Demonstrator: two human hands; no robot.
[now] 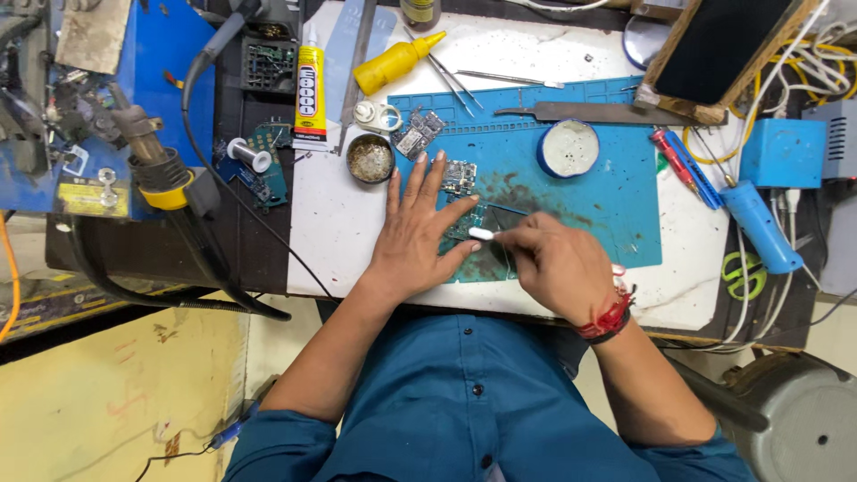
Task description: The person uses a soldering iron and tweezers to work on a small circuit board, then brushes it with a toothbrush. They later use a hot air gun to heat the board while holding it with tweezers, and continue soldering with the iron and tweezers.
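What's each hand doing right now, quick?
Left hand: open, fingers spread flat, pressing a circuit board on the blue mat.
Right hand: closed on a small white tool.

Bright, even light falls from overhead on the white table; shadows under both hands are short and soft; mild glare whitens the tabletop above the blue mat. Away from the mat, edges bow slightly; focus stays sharp.

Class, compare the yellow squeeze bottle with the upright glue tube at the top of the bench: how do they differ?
The squeeze bottle lies tilted and is plain yellow all over; the glue tube points straight up the bench, slimmer, with a white nozzle and printed label. Both are yellow, capped, and away from the hands.
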